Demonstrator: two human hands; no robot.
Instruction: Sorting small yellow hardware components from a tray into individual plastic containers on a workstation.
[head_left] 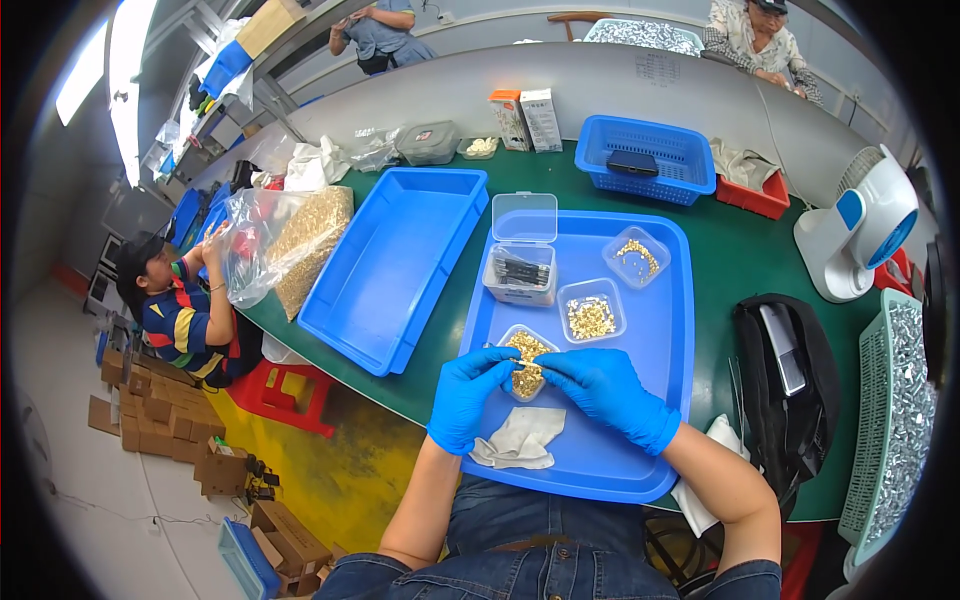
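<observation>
Both my hands wear blue gloves and meet over a small clear tub of gold-coloured parts point(524, 352) in the blue tray point(660, 350) in front of me. My left hand point(466, 393) and my right hand point(600, 385) pinch a small thin part point(513, 366) between their fingertips, just above the tub. Two more clear tubs of gold parts point(590, 316) point(637, 255) sit further back in the tray. A clear box with an open lid point(521, 272) holds dark parts. A white cloth point(520, 440) lies in the tray under my left wrist.
An empty blue bin point(395, 262) lies to the left, beside a plastic bag of gold parts point(300, 240) held by a seated person. A blue basket point(650, 160), a red tray point(755, 195), a white fan point(865, 225), a black bag point(790, 380) and a basket of metal parts point(900, 420) stand to the right.
</observation>
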